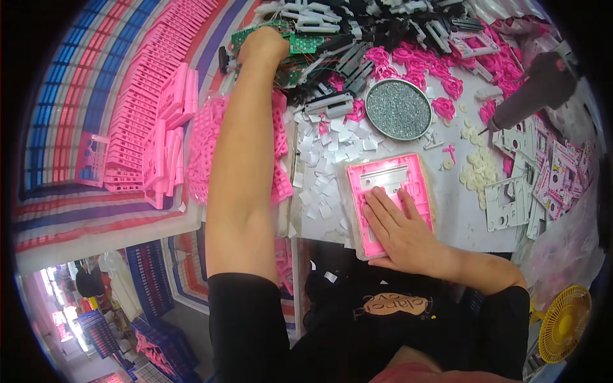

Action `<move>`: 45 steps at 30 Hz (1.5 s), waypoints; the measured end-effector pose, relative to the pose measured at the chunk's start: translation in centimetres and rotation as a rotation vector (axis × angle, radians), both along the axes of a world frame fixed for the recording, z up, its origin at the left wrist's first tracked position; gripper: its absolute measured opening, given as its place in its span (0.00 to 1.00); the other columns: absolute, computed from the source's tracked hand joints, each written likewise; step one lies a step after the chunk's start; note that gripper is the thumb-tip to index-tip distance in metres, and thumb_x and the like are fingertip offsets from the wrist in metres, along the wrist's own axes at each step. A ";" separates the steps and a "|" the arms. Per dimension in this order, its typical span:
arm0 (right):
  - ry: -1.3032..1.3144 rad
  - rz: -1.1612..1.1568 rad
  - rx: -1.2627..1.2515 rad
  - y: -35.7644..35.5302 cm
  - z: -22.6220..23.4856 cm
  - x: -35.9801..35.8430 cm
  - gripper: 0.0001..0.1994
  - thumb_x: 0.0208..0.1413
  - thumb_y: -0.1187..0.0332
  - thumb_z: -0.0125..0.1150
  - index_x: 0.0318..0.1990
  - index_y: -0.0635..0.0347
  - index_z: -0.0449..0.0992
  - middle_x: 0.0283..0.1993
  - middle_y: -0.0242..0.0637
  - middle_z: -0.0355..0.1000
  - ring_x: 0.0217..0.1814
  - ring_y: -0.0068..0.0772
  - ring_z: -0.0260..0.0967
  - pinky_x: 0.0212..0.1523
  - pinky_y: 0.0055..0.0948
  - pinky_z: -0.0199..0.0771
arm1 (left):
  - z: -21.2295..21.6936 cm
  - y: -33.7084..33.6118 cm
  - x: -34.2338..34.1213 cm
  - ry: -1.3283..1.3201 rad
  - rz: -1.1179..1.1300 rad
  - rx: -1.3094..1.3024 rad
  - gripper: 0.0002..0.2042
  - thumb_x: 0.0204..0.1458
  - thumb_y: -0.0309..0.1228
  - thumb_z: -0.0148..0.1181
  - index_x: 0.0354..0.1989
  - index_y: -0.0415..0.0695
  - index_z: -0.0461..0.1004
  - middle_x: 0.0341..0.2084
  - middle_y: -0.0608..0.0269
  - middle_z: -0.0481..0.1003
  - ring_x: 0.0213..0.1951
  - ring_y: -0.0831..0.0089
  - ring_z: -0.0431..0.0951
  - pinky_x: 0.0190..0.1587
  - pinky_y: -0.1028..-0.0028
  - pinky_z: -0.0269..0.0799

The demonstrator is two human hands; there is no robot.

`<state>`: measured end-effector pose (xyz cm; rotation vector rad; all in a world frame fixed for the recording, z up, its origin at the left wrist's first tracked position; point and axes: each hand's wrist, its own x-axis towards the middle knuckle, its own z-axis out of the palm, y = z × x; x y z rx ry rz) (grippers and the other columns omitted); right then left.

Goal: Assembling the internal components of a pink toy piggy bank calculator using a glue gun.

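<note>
Meanwhile, one right hand (399,226) lay open and flat on one pink casing (389,191); one left hand (262,45) closed over green circuit boards (305,43) beside one round screw dish (398,108).

The left arm stretches straight out and far forward, bare from the black sleeve at the shoulder, elbow nearly locked. Its left hand (263,43) is curled with the knuckles up, fingers bent downward out of sight. The right arm bends sharply at the elbow, forearm angled inward, and the right hand (399,231) lies flat, palm down, fingers together and extended forward
</note>
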<state>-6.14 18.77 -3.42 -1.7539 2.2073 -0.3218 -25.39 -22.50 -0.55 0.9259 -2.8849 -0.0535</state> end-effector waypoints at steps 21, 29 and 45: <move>0.064 0.021 -0.092 0.6 0.4 0.0 0.49 0.49 0.45 0.70 0.69 0.73 0.58 0.76 0.57 0.50 0.81 0.55 0.42 0.74 0.61 0.47 | 5.4 -1.8 10.1 0.767 0.149 1.610 0.09 0.63 0.31 0.57 0.40 0.35 0.76 0.26 0.60 0.78 0.18 0.75 0.75 0.18 0.75 0.70; -0.192 0.064 -0.437 0.4 1.2 -2.5 0.38 0.52 0.49 0.70 0.66 0.61 0.67 0.66 0.51 0.64 0.71 0.50 0.58 0.67 0.54 0.61 | 8.9 6.5 15.1 0.861 -0.210 1.097 0.07 0.65 0.29 0.56 0.44 0.39 0.75 0.31 0.66 0.76 0.28 0.81 0.76 0.27 0.80 0.75; -1.457 -0.245 -0.770 -4.1 5.4 -6.9 0.11 0.69 0.64 0.56 0.45 0.62 0.81 0.33 0.26 0.75 0.32 0.13 0.70 0.31 0.20 0.72 | 3.0 22.4 27.0 0.927 -0.369 1.195 0.17 0.52 0.18 0.65 0.52 0.34 0.75 0.51 0.57 0.76 0.54 0.65 0.74 0.59 0.66 0.66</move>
